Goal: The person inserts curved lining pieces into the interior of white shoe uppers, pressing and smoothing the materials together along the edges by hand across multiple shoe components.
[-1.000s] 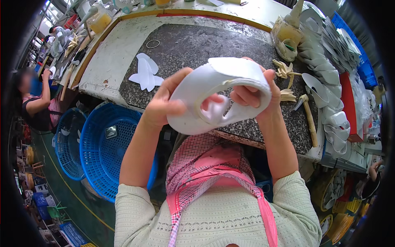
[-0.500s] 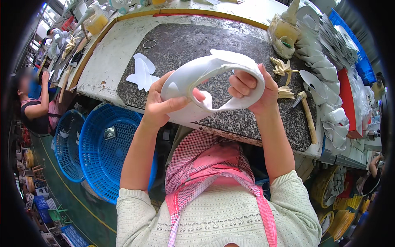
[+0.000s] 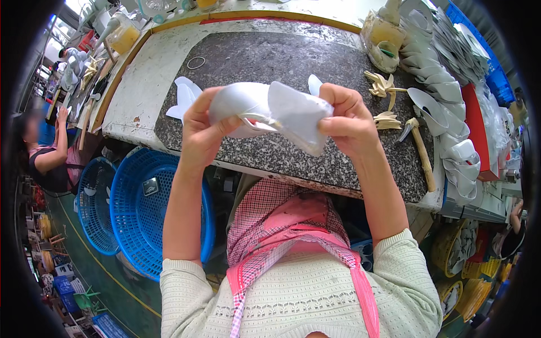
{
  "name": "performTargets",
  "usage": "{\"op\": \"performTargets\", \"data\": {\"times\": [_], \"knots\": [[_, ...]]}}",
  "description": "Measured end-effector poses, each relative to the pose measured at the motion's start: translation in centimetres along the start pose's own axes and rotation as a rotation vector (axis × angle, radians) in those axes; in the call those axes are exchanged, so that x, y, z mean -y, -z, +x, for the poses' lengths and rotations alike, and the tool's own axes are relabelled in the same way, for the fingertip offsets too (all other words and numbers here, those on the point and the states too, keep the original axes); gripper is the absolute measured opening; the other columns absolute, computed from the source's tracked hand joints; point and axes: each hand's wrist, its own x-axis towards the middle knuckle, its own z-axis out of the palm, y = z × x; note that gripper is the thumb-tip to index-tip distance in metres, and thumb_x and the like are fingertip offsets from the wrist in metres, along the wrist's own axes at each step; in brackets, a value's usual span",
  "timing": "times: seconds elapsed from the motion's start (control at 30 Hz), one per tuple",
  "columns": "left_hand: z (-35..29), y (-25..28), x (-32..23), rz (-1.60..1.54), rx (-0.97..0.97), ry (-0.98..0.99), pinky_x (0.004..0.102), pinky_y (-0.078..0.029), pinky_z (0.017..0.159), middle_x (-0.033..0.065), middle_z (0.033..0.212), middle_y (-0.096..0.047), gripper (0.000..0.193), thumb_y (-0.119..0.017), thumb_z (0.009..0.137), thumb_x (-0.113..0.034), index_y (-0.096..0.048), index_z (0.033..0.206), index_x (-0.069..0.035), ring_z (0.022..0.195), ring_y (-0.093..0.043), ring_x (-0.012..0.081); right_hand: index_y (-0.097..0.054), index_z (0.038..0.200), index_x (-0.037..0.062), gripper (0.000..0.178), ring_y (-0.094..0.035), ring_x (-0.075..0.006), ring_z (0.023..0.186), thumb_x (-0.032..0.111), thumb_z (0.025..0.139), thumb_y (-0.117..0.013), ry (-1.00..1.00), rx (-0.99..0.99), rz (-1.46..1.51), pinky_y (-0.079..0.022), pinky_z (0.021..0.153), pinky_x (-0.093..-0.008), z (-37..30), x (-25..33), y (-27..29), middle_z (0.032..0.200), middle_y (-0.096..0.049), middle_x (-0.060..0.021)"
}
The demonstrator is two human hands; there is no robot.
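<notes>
Above the front part of the speckled stone slab [image 3: 265,50] I hold a white shoe upper [image 3: 242,101] between both hands. My left hand [image 3: 200,129] grips its rounded end, thumb in front and fingers behind. At the other end, my right hand [image 3: 352,121] pinches a flat, pale flap between thumb and fingers. The upper is bent, and its inner side is mostly hidden. Several white leaf-shaped pieces [image 3: 183,97] lie on the slab behind my left hand. Another white tip [image 3: 315,84] shows beside my right fingers; I cannot tell whether it belongs to the upper.
To the right lie a hammer [image 3: 424,158], pale curled strips [image 3: 383,84] and rows of white uppers [image 3: 431,62]. A glue pot [image 3: 383,36] stands at the back right. Blue baskets [image 3: 149,219] sit below the table at left. A co-worker [image 3: 51,146] works at the far left.
The upper has gone from an open loop to a flatter, folded shape with its flap facing me. My right hand has come out of the loop and now pinches the flap's edge.
</notes>
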Motion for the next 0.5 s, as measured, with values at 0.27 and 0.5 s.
{"op": "performTargets", "data": {"times": [0.27, 0.5], "knots": [[0.1, -4.3, -2.2, 0.749, -0.173, -0.311, 0.0229, -0.046, 0.064, 0.0063, 0.085, -0.062, 0.023, -0.061, 0.079, -0.004, -0.055, 0.101, -0.001, 0.076, -0.06, 0.0111, -0.048, 0.062, 0.0038, 0.016, -0.037, -0.0011, 0.054, -0.002, 0.068, -0.061, 0.374, -0.352, -0.493, -0.027, 0.045, -0.0178, 1.2, -1.7, 0.0, 0.059, -0.045, 0.0042], [-1.7, -7.9, 0.1, 1.148, -0.176, -0.696, 0.0331, -0.053, 0.064, 0.0173, 0.096, -0.061, 0.038, -0.057, 0.072, 0.001, -0.055, 0.109, -0.005, 0.078, -0.063, 0.0296, -0.051, 0.07, 0.0021, 0.014, -0.044, -0.0009, 0.056, 0.001, 0.077, -0.062, 0.819, -0.878, -0.454, -0.034, 0.046, -0.0158, 4.0, -2.4, -0.6, 0.064, -0.052, 0.001]]}}
